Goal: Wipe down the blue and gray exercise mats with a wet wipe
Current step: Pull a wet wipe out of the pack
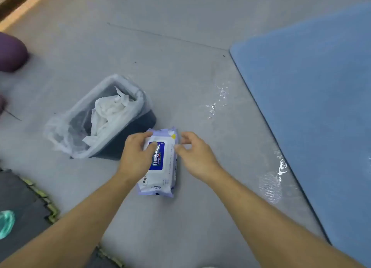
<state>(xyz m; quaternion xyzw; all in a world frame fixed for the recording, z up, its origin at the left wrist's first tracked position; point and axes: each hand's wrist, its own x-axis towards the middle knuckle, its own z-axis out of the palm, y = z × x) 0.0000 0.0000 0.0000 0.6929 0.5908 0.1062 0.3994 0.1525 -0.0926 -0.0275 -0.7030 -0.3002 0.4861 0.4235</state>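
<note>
wet wipe pack [160,167] on gray mat [180,71], blue mat [313,111] at 3 o'clock. left hand [136,157] clamps pack, thumb on lid [159,157]; right hand [195,157] loose, empty, just beside. risk: slack left grip, pack lifts with wipe.

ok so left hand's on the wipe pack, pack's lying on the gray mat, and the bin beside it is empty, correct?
Not quite. The bin is not empty: it holds crumpled white wipes, as the head view shows. The rest stands: the left hand is on the wipe pack, and the pack lies on the gray mat beside the bin.
</note>
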